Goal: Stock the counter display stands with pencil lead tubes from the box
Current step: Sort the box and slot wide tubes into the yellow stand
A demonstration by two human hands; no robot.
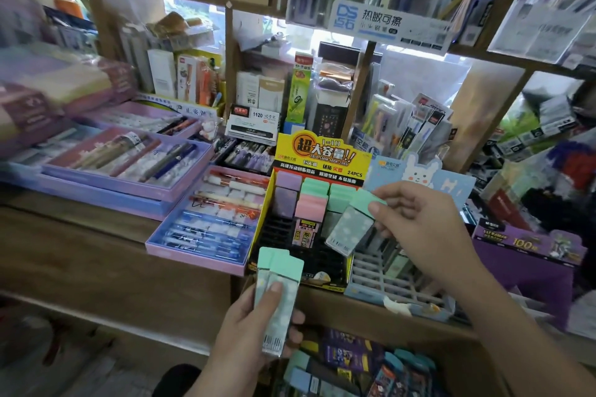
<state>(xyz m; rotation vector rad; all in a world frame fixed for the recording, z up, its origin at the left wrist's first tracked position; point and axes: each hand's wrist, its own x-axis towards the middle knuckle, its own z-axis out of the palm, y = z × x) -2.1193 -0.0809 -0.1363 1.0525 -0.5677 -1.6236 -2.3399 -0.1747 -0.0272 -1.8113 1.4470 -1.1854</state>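
A yellow-and-black display stand [322, 151] sits on the wooden counter, with purple, pink and green lead tubes [311, 203] in its back slots and black empty slots in front. My right hand [419, 222] pinches one green-capped tube [350, 227] by its cap, tilted over the stand's right side. My left hand [258, 329] grips two green-capped tubes [279, 293] upright below the stand's front edge. A light blue stand [396, 274] with a rabbit card stands to the right, with several open slots. A box of more tubes [354, 367] lies below the counter.
Lilac and pink pen trays [129, 171] fill the counter to the left. A purple carton [529, 248] stands at the right. Shelves of packaged stationery [322, 90] rise right behind the stands. The counter's wooden front edge [371, 316] runs between my hands.
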